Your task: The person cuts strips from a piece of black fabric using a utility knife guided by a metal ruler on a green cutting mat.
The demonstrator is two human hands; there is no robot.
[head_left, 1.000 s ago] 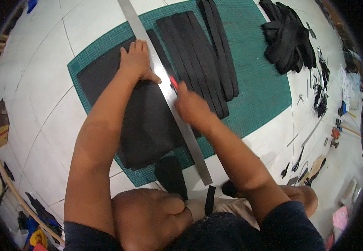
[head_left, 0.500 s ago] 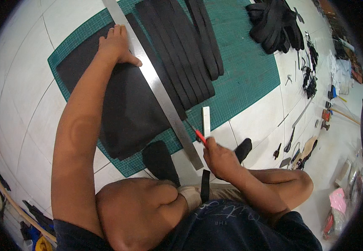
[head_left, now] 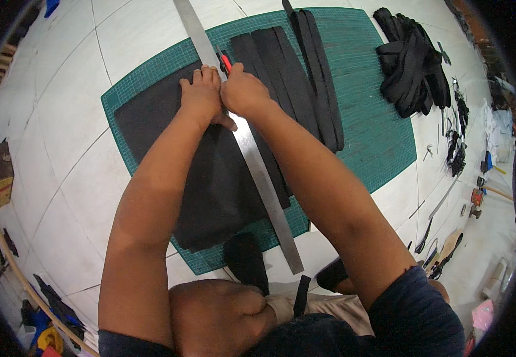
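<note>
A long steel ruler (head_left: 264,184) lies slantwise over a sheet of black fabric (head_left: 219,193) on a green cutting mat (head_left: 377,113). My left hand (head_left: 201,98) presses down on the fabric and the ruler's left edge, fingers spread. Just beside it, my right hand (head_left: 246,95) grips a red-handled utility knife (head_left: 226,63) near the ruler's far part, along its right edge. The blade tip is too small to make out clearly. Right of the ruler lie cut black fabric strips (head_left: 285,74), partly covered by my right forearm.
A bundle of black strips (head_left: 409,68) sits off the mat's far right corner. Beyond it, small tools and black scraps (head_left: 457,157) are strewn on the white tiled floor (head_left: 62,113). My knee and dark-socked feet (head_left: 246,262) are at the mat's near edge.
My right hand has carried the knife from the ruler's near end to its far part, beside my left hand. The left hand stays on the ruler. The whole view has shifted.
</note>
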